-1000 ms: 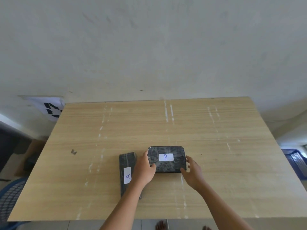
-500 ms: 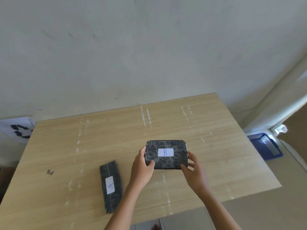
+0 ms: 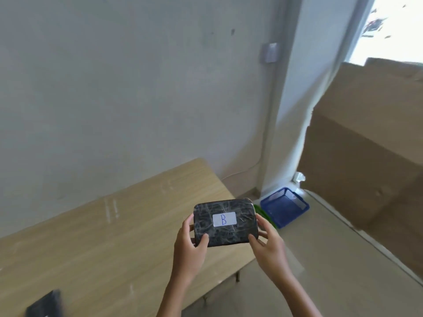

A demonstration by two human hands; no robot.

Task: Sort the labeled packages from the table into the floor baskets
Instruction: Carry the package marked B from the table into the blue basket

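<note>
Black crinkled wrap is covering the package marked B (image 3: 225, 221), which the left hand (image 3: 191, 244) and right hand (image 3: 267, 245) are gripping by its short ends, raised above the counter (image 3: 96, 236) corner. It is looking compact, fairly stiff and light, though the film may be slippery, so end grips suit it. A blue basket (image 3: 283, 205) is waiting on the floor beyond.

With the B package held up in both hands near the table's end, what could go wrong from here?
The package marked B is pinched only at its ends by the left hand and right hand; its glossy wrap might slip. The blue basket sits low beside a green edge, so a toss may miss. The other package lies near the table edge.
</note>
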